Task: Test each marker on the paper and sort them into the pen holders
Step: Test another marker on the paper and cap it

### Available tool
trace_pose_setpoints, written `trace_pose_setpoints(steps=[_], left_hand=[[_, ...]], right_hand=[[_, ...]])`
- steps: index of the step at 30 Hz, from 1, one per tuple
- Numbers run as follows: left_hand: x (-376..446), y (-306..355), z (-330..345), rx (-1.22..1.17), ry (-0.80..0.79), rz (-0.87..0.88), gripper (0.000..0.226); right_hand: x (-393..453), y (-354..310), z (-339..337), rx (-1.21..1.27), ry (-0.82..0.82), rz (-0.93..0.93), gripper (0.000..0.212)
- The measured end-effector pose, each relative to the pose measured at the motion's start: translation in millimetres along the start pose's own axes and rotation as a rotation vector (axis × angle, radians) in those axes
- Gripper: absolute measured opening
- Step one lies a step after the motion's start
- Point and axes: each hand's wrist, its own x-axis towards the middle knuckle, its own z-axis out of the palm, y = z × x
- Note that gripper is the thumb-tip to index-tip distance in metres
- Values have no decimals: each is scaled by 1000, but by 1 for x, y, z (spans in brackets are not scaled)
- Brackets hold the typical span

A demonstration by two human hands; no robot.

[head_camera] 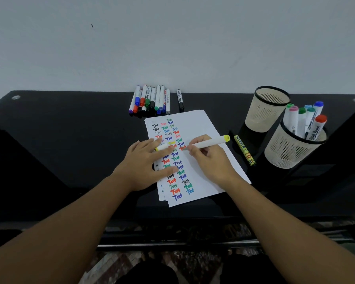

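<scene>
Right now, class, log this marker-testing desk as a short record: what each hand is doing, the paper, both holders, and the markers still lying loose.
left hand: flat on the paper
right hand: grips yellow marker, tip at the paper
paper: columns of coloured "Test" words
far holder: no markers visible
near holder: several capped markers upright
untested pile: by the wall
yellow-labelled marker: lying right of the paper

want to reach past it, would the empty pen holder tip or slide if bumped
Probably tips easily: the empty pen holder is tall, narrower at its base, and looks like light slotted plastic. It may also slide, since the black table looks smooth and glossy.
</scene>
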Motion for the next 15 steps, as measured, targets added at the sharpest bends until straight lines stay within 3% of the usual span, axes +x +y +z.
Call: trace_pose_setpoints(steps=[15], left_hand=[[0, 1, 0, -1, 10, -1, 89]], right_hand=[[3, 1, 3, -60, -43, 9, 10]])
